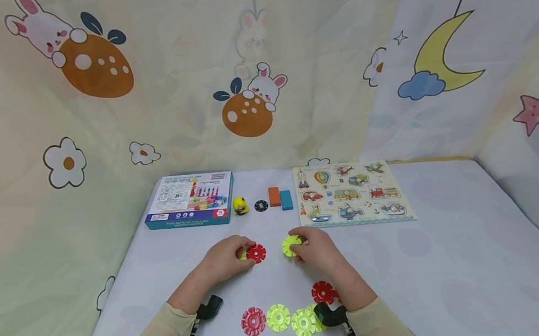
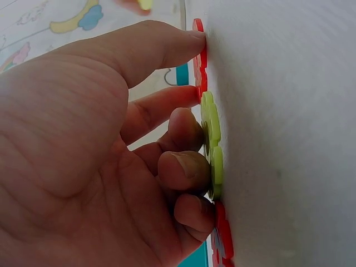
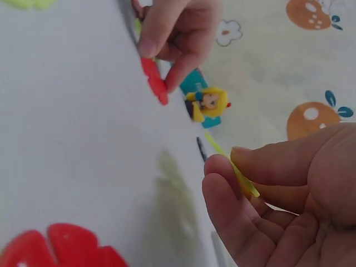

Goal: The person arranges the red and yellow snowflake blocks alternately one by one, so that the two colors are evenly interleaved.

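My left hand (image 1: 225, 260) holds a red flower-shaped plastic disc (image 1: 257, 253) by its edges, between thumb and forefinger, low at the table. Behind it, in the left wrist view, a yellow-green disc (image 2: 211, 119) and another red disc (image 2: 224, 236) stretch in a row under the curled fingers. To the right, my right hand (image 1: 317, 247) pinches a single yellow-green notched disc (image 1: 289, 246) between thumb and fingers. This disc is raised above the table, its shadow falling on the white cloth in the right wrist view. A gap separates the two hands.
Nearer the front lie a red disc (image 1: 254, 321), yellow-green discs (image 1: 278, 318) and another red disc (image 1: 323, 292) beside the right wrist. Along the back are a box (image 1: 188, 196), a yellow toy figure (image 1: 240, 205), a black round piece (image 1: 261, 206), orange (image 1: 274, 197) and blue (image 1: 286, 200) blocks, and a picture board (image 1: 326, 206).
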Tool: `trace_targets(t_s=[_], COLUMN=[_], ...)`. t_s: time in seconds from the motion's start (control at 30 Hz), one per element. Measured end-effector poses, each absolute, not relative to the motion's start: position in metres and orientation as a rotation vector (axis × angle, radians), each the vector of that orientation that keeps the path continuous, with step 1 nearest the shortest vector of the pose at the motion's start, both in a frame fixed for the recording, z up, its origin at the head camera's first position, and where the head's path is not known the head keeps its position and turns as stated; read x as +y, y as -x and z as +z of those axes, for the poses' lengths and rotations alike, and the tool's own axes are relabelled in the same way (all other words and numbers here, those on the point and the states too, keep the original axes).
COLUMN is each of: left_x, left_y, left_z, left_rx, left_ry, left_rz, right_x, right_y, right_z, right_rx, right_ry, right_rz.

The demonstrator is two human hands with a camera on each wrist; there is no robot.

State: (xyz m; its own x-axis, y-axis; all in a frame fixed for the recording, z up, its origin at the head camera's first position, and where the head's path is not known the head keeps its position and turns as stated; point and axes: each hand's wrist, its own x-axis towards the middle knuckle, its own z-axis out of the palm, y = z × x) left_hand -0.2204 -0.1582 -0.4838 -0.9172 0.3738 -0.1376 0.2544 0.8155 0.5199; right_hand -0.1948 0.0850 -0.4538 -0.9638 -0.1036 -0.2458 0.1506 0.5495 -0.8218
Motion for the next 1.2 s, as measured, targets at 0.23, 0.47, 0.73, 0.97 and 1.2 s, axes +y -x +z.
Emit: trace_targets(t_s=[0.23,0.47,0.73,0.97,1.2], left_x=[-0.158,-0.158,-0.16,-0.16,-0.152], left_y=[0.219,0.219,0.221,0.222,0.22], left_z=[-0.48,-0.481,-0.482,-0.482,-0.476], left_rx=[2.76,2.759,2.757,2.762,2.746], left_ry=[-0.477,-0.472,-0.483,-0.474,-0.511], left_rz=[0.76,0.751,0.737,0.69,0.673], right_x=[0.075,0.07,0.063,0.06,0.063], right_y=[0.196,0.193,0.191,0.19,0.192], right_z=[-0.472,-0.473,-0.477,-0.48,-0.481], right_rx=[2.561,2.709,2.839,2.861,2.854], right_ry=[-0.019,0.119,0.117,0.109,0.114], right_rz=[-1.335,-1.074,-0.934,-0.92,-0.916])
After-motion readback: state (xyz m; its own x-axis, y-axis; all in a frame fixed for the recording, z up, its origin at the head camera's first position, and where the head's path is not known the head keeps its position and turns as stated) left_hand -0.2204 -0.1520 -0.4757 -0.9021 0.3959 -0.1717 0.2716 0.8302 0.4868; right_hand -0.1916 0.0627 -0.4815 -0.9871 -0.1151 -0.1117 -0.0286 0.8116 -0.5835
